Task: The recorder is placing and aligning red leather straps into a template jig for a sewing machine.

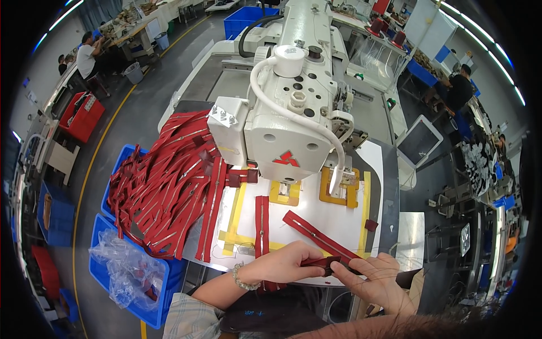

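Close to my body, at the front edge of the white work plate [316, 226], my left hand [282, 261] pinches a dark red zipper with a small dark tab [326, 263] at its end. The fingers of my right hand [375, 277] press on the same tab from the other side. Just beyond my hands lie two more red zippers: one upright [262, 226], the other slanting [322, 234] toward my right hand. A large white industrial sewing machine head [288, 135] stands over the plate. Two yellow frames [284, 192] sit beneath it.
To the left, a big heap of red zippers [169, 186] spills over the machine table. Below it, a blue crate [161, 288] holds crumpled clear plastic. A small dark red patch [371, 225] lies on the right side. A tilted screen [420, 141] stands farther right. Other people sit in the background.
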Available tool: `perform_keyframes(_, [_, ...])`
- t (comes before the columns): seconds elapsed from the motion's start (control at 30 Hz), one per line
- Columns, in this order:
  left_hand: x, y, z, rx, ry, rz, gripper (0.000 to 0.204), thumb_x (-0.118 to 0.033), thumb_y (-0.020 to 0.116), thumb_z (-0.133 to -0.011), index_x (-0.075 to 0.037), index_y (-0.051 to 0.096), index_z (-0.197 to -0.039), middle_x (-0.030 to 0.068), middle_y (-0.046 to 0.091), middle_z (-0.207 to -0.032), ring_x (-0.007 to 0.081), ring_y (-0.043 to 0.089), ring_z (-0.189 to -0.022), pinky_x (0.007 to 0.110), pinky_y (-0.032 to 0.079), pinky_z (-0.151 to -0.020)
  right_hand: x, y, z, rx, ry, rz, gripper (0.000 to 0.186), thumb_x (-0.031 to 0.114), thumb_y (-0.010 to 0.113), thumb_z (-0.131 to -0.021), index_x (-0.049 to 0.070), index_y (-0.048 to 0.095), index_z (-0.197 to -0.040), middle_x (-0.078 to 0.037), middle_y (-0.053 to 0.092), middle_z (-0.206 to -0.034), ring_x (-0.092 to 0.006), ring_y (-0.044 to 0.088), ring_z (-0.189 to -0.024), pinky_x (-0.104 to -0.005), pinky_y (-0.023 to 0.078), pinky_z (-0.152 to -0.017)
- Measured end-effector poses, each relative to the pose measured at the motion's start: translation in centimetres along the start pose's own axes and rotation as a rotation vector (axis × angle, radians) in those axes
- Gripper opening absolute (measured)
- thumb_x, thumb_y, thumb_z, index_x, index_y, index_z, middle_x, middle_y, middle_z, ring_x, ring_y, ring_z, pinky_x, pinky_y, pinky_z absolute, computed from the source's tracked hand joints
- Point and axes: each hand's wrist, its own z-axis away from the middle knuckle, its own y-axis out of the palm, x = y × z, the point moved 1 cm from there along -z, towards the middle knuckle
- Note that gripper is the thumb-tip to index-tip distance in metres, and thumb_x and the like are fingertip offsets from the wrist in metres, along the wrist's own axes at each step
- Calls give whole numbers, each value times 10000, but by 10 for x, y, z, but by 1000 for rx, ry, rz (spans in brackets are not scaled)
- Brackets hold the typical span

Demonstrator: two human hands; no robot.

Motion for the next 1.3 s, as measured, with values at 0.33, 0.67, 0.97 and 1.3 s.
perform_keyframes(0.33, [1, 1, -1, -30, 45, 52, 188, -107, 630, -888, 66, 629, -962, 65, 583, -685, 83, 476, -659, 270, 419, -605, -15, 11, 22, -323, 356, -268, 350, 102, 827, -630, 91, 706, -958, -7, 580, -687, -157, 535, -528, -258, 360, -483])
perform_keyframes(0.67, [12, 13, -2, -412, 159, -152, 376, -138, 468, -976, 8, 465, -1322, 117, 520, -870, 161, 495, -768, 264, 419, -720, -30, 102, 47, -53, 784, -156, 318, 173, 709, -794, 70, 647, -1088, -114, 594, -912, -282, 589, -803, -362, 459, -711])
perform_keyframes(0.97, [38, 25, -15, -682, 386, -92, 490, 25, 423, -944, -11, 367, -1430, 68, 420, -978, 171, 434, -906, 234, 370, -838, 24, 124, 7, -404, 744, -1068, 195, 67, 564, -890, -37, 623, -1044, -140, 590, -1037, -228, 612, -830, -307, 487, -742])
perform_keyframes(1.3, [28, 14, 0, -762, 367, -564, 419, 8, 649, -799, -77, 630, -1209, 88, 512, -1013, 208, 513, -938, 300, 429, -828, 35, 125, -20, -686, 1048, -1229, 149, 75, 514, -939, -12, 597, -851, -6, 536, -656, -44, 443, -628, -221, 345, -542])
